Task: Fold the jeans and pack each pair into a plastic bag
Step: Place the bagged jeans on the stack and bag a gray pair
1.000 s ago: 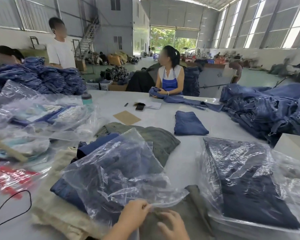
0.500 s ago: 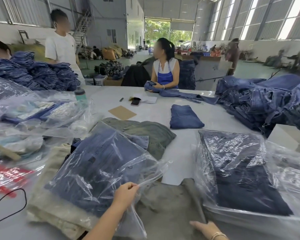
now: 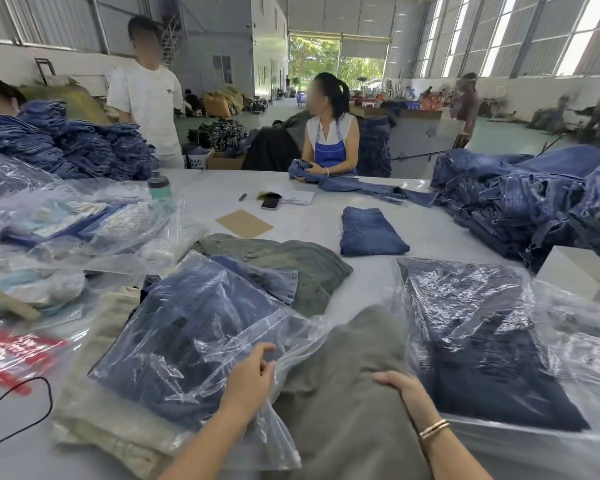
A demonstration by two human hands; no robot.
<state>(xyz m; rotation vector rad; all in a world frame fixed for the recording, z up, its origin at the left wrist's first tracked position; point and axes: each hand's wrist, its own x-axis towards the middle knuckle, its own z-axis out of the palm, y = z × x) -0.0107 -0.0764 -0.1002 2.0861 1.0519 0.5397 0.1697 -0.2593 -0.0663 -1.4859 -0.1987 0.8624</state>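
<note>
Left hand [image 3: 250,377] pinching plastic bag [image 3: 194,344] edge near centre, blue jeans [image 3: 187,327] inside. Right hand [image 3: 404,389] gripping grey-green jeans [image 3: 347,393] alongside. Red-printed bag [image 3: 14,351] far left, lettering too blurry to read.

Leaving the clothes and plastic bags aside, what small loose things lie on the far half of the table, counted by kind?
Drinking bottle: 1
Pen: 1
Phone: 1
White notepad: 1
Brown card sheet: 1
Total: 5
</note>
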